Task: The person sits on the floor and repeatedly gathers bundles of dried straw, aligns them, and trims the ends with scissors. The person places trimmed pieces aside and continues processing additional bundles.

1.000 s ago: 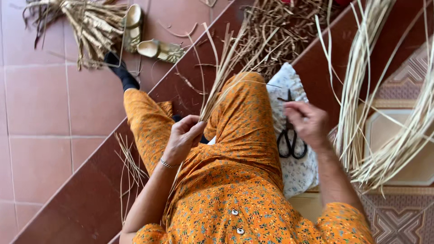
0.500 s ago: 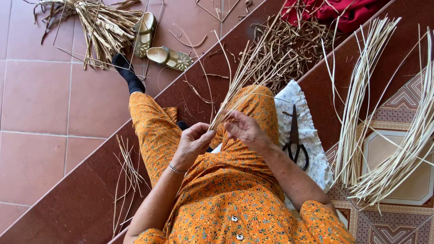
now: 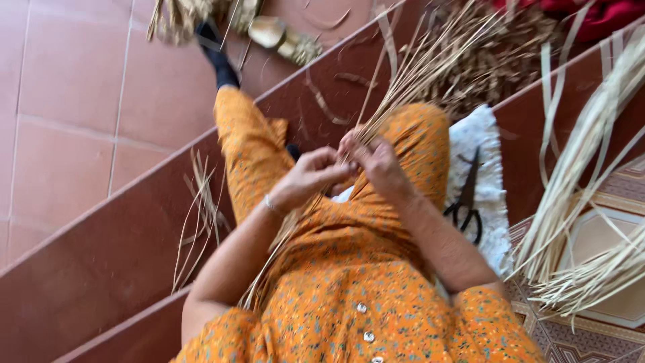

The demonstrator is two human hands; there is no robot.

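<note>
Head view: left hand (image 3: 310, 176) and right hand (image 3: 375, 161) both pinch a thin straw bundle (image 3: 403, 87) over the lap. Early stage by the look: nothing woven yet, big strip pile (image 3: 591, 202) untouched, scissors (image 3: 467, 202) idle on cloth.

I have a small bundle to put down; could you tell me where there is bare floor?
The pink tiled floor left of the dark red step is bare. Right of the white cloth with scissors, pale strips crowd it.

No packages, labels, signs or screens in view.
</note>
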